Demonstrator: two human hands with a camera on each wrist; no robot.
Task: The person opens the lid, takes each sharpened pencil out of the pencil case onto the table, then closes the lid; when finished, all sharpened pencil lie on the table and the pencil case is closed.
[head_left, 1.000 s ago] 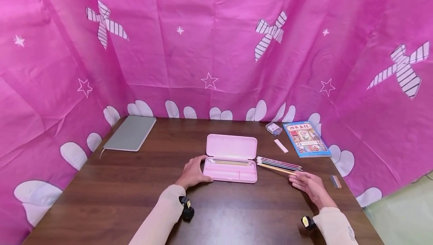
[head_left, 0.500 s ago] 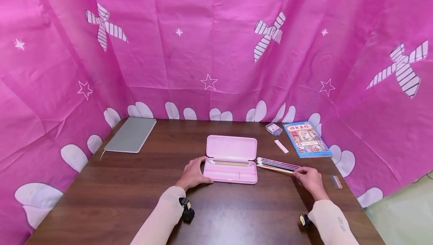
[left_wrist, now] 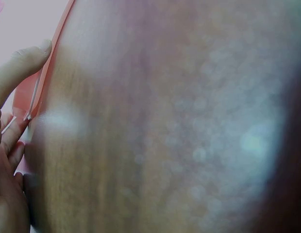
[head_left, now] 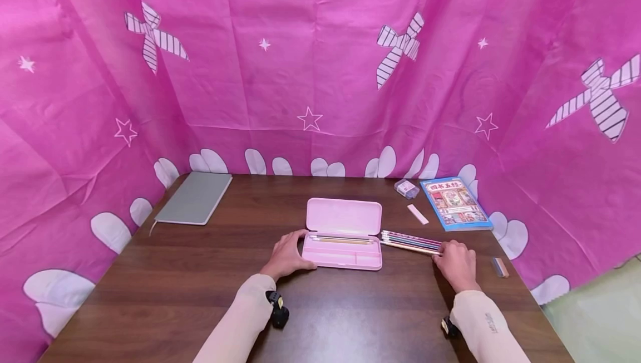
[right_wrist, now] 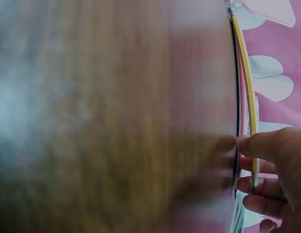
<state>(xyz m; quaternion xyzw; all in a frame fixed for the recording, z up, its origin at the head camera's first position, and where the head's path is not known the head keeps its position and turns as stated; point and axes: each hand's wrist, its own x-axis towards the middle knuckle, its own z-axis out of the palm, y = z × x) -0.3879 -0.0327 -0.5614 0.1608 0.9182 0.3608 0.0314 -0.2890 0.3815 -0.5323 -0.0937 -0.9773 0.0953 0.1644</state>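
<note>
A pink pencil case lies open on the table, its lid tipped back. My left hand grips its left end, thumb at the near corner and fingers at the far side. At least two pencils lie in the long back compartment; the front compartments hold nothing. To the right of the case, several pencils lie side by side, erasers toward it. My right hand covers their pointed ends. In the right wrist view its thumb and fingers pinch a yellow pencil near the tip.
A grey notebook lies at the back left. Toward the back right are a blue-edged book, a small clear box and a pale pink strip. A small block eraser sits right of my right hand.
My right hand has turned palm-down and moved slightly left and up onto the pencil tips, its fingers closing on the yellow pencil. My left hand has stayed on the case.
</note>
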